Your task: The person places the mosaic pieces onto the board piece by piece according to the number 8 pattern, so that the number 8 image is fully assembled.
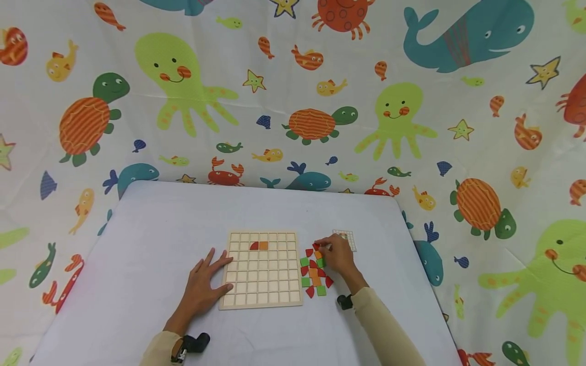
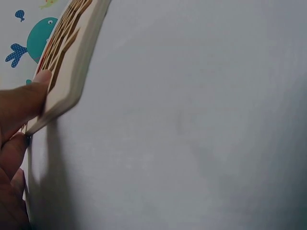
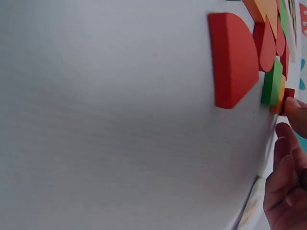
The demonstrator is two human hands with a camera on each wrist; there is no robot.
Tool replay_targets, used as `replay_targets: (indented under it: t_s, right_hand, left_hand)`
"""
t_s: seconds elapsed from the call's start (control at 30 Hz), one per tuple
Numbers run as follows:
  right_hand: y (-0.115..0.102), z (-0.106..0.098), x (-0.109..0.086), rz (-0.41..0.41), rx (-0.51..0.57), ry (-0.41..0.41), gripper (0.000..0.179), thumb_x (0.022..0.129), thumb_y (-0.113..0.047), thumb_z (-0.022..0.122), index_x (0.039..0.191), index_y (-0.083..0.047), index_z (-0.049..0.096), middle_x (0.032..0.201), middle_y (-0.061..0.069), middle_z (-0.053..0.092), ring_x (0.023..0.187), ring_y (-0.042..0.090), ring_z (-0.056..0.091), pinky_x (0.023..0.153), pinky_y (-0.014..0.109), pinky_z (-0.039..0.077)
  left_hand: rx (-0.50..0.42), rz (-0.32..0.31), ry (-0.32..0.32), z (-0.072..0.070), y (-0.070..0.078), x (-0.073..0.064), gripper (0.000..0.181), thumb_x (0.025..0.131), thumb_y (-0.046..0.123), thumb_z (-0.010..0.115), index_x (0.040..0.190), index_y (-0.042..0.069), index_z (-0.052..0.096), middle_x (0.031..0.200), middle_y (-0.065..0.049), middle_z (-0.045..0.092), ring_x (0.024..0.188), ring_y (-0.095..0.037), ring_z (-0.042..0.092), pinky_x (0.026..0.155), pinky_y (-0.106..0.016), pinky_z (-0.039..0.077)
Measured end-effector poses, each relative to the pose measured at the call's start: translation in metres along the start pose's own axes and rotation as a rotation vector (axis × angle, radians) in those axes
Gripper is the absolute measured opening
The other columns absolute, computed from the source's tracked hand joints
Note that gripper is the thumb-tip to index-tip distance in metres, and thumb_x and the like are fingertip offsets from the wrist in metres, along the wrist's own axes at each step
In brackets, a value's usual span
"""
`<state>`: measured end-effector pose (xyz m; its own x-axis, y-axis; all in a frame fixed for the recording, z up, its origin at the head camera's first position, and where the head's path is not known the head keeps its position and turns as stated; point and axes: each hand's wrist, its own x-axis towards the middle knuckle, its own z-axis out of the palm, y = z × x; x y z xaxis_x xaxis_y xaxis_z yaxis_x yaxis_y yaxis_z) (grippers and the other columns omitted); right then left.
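A square wooden grid board (image 1: 262, 306) lies on the table, a red quarter-circle piece (image 1: 254, 246) and an orange square piece (image 1: 263, 245) side by side in its upper part. My left hand (image 1: 201, 290) is spread at the board's left edge; in the left wrist view the thumb (image 2: 29, 98) rests on the rim. Right of the board, my right hand (image 1: 338, 254) pinches a red piece (image 3: 289, 93) at the far end of a loose cluster. Its fingertips partly hide that piece.
Several loose pieces lie beside the board, among them a green square (image 1: 321, 291), an orange piece (image 1: 314, 273) and a red quarter-circle (image 3: 232, 62). A small printed grid card (image 1: 351, 241) is partly behind my right hand. A sea-animal patterned cloth (image 1: 293, 76) hangs behind the white table (image 1: 137, 284).
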<state>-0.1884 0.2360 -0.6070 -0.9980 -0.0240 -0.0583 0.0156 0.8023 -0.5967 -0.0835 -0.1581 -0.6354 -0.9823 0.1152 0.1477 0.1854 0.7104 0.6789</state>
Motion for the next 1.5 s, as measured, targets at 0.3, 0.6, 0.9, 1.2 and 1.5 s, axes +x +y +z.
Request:
replay_targets:
  t_s: [0.3, 0.6, 0.9, 1.2, 1.5]
  right_hand:
    - [-0.006, -0.002, 0.012, 0.001, -0.068, -0.032, 0.013, 0.098, -0.026, 0.078, 0.11, -0.022, 0.083, 0.097, -0.002, 0.067, 0.085, 0.016, 0.057, 0.075, 0.03, 0.05]
    - [-0.007, 0.01, 0.021, -0.105, -0.071, 0.025, 0.014, 0.106, -0.028, 0.066, 0.108, -0.016, 0.074, 0.098, 0.001, 0.07, 0.081, 0.014, 0.058, 0.074, 0.03, 0.052]
    - [-0.048, 0.031, 0.013, -0.239, 0.055, -0.055, 0.014, 0.109, -0.026, 0.062, 0.115, -0.017, 0.071, 0.101, -0.002, 0.072, 0.076, 0.008, 0.06, 0.063, 0.025, 0.052]
    - [-0.083, 0.061, 0.015, -0.297, -0.01, -0.136, 0.014, 0.106, -0.031, 0.065, 0.11, -0.022, 0.075, 0.102, -0.006, 0.075, 0.084, 0.006, 0.062, 0.072, 0.023, 0.052]
    - [-0.091, 0.07, 0.016, -0.274, -0.023, -0.079, 0.008, 0.101, -0.029, 0.073, 0.105, -0.023, 0.077, 0.09, -0.007, 0.069, 0.081, 0.007, 0.061, 0.067, 0.023, 0.049]
  left_hand:
    - [-0.007, 0.006, 0.012, 0.001, 0.001, -0.001, 0.072, 0.08, 0.023, 0.088, 0.146, 0.012, 0.063, 0.162, -0.02, 0.051, 0.156, -0.053, 0.031, 0.122, -0.07, 0.022]
    - [-0.009, -0.019, -0.021, 0.001, 0.001, 0.001, 0.072, 0.082, 0.026, 0.087, 0.148, 0.014, 0.062, 0.165, -0.017, 0.047, 0.158, -0.051, 0.028, 0.125, -0.068, 0.019]
    - [-0.004, -0.036, -0.029, 0.0, 0.001, 0.001, 0.073, 0.082, 0.026, 0.087, 0.149, 0.014, 0.061, 0.166, -0.017, 0.046, 0.159, -0.05, 0.028, 0.126, -0.068, 0.018]
    - [-0.01, -0.049, -0.044, 0.0, 0.002, 0.002, 0.073, 0.082, 0.024, 0.088, 0.15, 0.015, 0.06, 0.166, -0.016, 0.046, 0.16, -0.049, 0.027, 0.127, -0.067, 0.017]
    - [-0.005, -0.055, -0.051, -0.001, 0.0, 0.001, 0.074, 0.083, 0.024, 0.087, 0.151, 0.016, 0.059, 0.167, -0.015, 0.044, 0.161, -0.048, 0.026, 0.128, -0.067, 0.016]
